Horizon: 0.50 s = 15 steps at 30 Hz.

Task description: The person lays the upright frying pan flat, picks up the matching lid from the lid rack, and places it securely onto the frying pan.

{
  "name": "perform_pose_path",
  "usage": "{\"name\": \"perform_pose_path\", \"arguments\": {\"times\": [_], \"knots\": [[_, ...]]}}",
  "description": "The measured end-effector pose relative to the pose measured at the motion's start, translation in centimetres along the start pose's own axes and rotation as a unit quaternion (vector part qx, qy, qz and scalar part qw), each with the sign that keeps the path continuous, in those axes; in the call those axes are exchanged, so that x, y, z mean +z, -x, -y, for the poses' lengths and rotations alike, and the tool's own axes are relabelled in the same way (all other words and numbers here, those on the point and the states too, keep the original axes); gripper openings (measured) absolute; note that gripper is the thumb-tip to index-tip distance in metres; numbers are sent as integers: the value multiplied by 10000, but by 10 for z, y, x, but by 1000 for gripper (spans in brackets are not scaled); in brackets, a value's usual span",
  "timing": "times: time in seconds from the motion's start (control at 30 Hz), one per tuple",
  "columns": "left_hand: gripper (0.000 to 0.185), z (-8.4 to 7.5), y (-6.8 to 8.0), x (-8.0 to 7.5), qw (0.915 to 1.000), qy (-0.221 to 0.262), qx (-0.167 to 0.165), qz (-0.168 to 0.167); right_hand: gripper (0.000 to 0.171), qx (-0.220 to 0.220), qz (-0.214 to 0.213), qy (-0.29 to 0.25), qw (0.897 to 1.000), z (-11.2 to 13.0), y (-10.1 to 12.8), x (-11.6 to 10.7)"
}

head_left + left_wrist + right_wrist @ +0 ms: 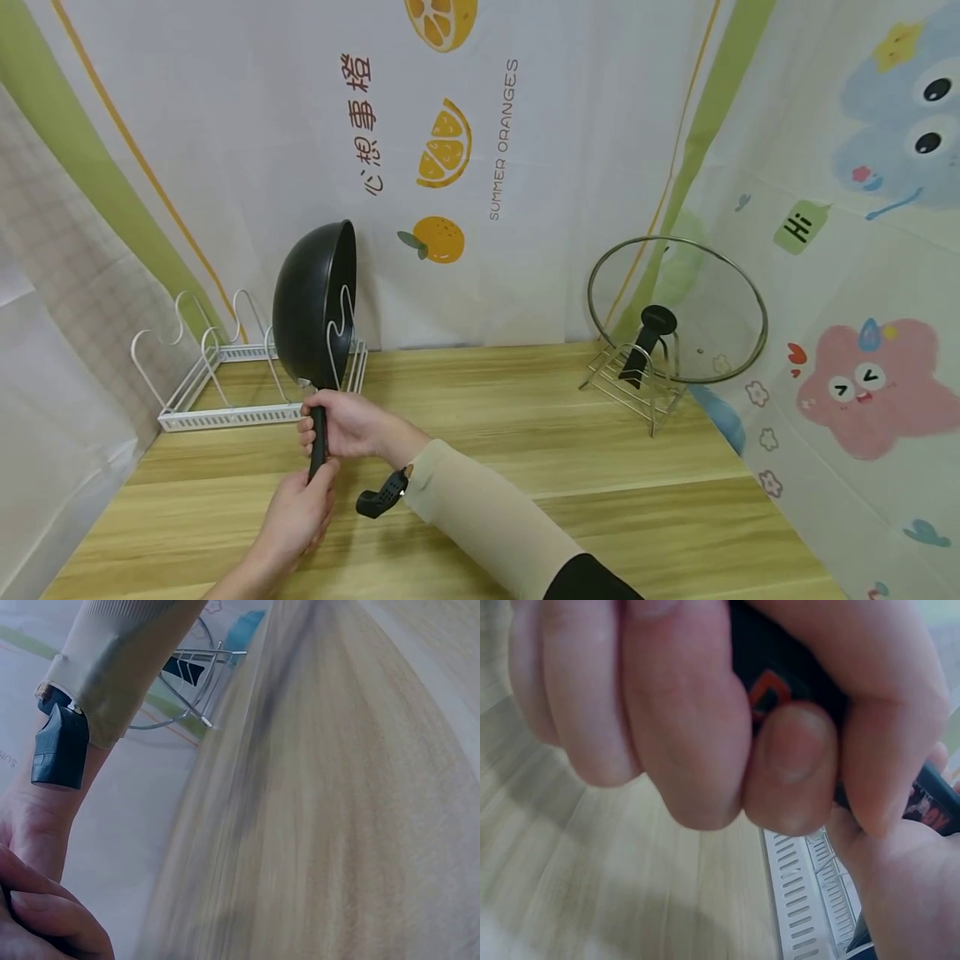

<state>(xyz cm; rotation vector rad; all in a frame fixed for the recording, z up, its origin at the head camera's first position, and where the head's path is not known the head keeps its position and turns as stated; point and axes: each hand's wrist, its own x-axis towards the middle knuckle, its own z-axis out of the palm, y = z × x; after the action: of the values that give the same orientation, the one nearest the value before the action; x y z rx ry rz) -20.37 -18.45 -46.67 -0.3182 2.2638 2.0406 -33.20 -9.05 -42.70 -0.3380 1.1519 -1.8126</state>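
Clearly, from the head view, a black wok (315, 304) stands on its edge in the white wire rack (225, 392) at the back left of the wooden worktop (525, 467), with its handle (318, 442) pointing down toward the person. The right hand (341, 425), coming from a beige sleeve (487, 517), is wrapped around the upper part of the handle, and the left hand (300, 517) grips the lower end of the same handle, so both hands are clenched on it. A small black device (382, 496) hangs at the right wrist. On the right side of the worktop, well apart from the wok, a glass lid (678, 308) with a black knob leans upright on a metal stand (633, 387). Behind everything hangs a printed cloth with oranges (442, 150). From the left wrist view, only the curled fingers (52, 915) of the left hand are seen at the bottom left corner; the sleeve and the black device are above them, and the worktop looks blurred. From the right wrist view, the fingers (690, 712) of the right hand are closed tightly around the black handle (780, 682), and a part of the white rack (802, 900) lies on the worktop below.
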Motion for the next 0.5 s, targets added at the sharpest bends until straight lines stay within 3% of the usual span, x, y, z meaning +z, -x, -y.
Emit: {"name": "perform_pose_path", "arguments": {"times": [0.5], "knots": [[53, -4, 1, -1, 9998, -187, -2, -58, 32, 33, -17, -18, 10000, 3, 2, 4]]}}
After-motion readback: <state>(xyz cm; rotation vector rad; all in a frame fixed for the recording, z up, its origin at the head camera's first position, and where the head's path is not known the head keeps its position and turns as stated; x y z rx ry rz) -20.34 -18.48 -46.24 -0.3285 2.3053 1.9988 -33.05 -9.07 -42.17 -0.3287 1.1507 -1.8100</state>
